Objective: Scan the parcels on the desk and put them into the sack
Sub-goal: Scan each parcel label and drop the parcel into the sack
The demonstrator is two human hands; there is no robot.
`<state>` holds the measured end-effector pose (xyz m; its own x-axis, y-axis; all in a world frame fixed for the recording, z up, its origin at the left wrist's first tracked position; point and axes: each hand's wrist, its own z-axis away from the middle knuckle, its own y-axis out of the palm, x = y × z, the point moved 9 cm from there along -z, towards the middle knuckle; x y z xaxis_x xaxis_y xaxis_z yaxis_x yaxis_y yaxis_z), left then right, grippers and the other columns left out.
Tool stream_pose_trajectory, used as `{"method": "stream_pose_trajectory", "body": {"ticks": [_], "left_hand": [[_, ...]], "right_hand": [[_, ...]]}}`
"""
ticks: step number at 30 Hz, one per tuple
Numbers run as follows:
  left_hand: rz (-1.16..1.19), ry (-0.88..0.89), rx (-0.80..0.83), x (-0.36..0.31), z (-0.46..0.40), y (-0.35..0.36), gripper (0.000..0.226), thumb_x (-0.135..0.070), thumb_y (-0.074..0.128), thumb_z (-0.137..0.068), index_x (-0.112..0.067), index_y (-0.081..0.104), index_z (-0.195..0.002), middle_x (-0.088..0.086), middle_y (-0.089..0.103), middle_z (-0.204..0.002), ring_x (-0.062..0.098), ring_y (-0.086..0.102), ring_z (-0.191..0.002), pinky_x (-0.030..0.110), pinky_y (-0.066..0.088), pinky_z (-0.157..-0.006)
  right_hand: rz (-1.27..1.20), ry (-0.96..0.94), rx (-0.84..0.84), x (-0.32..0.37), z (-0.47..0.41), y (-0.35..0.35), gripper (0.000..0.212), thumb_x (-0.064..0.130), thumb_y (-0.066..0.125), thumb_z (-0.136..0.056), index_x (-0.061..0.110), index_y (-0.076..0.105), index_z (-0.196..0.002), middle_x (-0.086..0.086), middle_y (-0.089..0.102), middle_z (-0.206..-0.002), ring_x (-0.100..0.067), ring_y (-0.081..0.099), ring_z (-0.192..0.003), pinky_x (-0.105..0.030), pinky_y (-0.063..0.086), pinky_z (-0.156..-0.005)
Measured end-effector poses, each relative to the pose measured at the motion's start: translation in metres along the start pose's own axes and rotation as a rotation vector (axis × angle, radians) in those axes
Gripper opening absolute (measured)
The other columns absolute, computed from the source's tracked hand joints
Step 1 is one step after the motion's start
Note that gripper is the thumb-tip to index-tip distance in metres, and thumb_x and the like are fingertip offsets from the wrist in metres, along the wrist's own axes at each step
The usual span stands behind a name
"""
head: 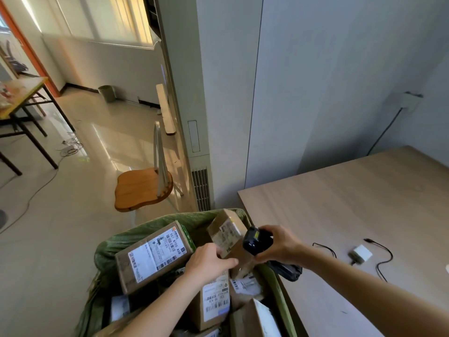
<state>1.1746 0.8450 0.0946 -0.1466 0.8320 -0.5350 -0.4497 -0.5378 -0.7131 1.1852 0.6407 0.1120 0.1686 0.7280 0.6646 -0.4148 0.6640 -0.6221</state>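
**Parcel scanned over the open sack**

Head view: the left hand (209, 260) pinches a small cardboard parcel (227, 233) above the green sack (150, 229), already full of boxes beside the worktop (352, 190). The right hand (279, 242) is wrapped round a black scanner (255, 240), close to the label. The pinch looks light; the parcel could drop in unscanned.

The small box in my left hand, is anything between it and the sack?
Nothing visible blocks it. The left hand holds the small box right over the open green sack, which is already piled with parcels. The right hand holds the scanner beside it.
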Motion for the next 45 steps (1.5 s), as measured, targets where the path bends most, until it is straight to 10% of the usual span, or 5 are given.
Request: {"method": "stream_pose_trajectory", "body": {"ticks": [20, 37, 45], "left_hand": [[0.064, 0.359, -0.161, -0.110, 0.135, -0.039, 0.064, -0.057, 0.069, -0.085, -0.034, 0.049, -0.142, -0.006, 0.051, -0.145, 0.017, 0.049, -0.132, 0.041, 0.046, -0.106], [-0.027, 1.023, 0.143, -0.333, 0.460, 0.139, 0.071, -0.059, 0.071, -0.082, -0.030, 0.051, -0.143, -0.005, 0.050, -0.148, 0.015, 0.046, -0.136, 0.029, 0.036, -0.111], [-0.135, 1.327, 0.360, -0.430, 0.688, 0.308, 0.068, -0.055, 0.071, -0.085, -0.021, 0.055, -0.141, -0.001, 0.053, -0.146, 0.015, 0.047, -0.137, 0.026, 0.033, -0.110]], "right_hand": [[0.105, 0.074, -0.385, 0.012, 0.227, -0.096, 0.067, 0.061, 0.086, -0.063, 0.037, 0.067, -0.123, 0.011, 0.074, -0.093, -0.004, 0.070, -0.078, -0.016, 0.050, -0.063], [0.030, 0.606, -0.847, -0.085, 0.752, -0.066, 0.035, 0.047, 0.082, -0.059, 0.031, 0.068, -0.087, 0.009, 0.071, -0.080, -0.011, 0.067, -0.075, -0.026, 0.053, -0.066], [-0.086, 1.047, -0.968, -0.167, 1.058, 0.030, 0.060, 0.051, 0.082, -0.047, 0.034, 0.065, -0.103, 0.010, 0.071, -0.097, -0.015, 0.068, -0.093, -0.032, 0.058, -0.081]]}}
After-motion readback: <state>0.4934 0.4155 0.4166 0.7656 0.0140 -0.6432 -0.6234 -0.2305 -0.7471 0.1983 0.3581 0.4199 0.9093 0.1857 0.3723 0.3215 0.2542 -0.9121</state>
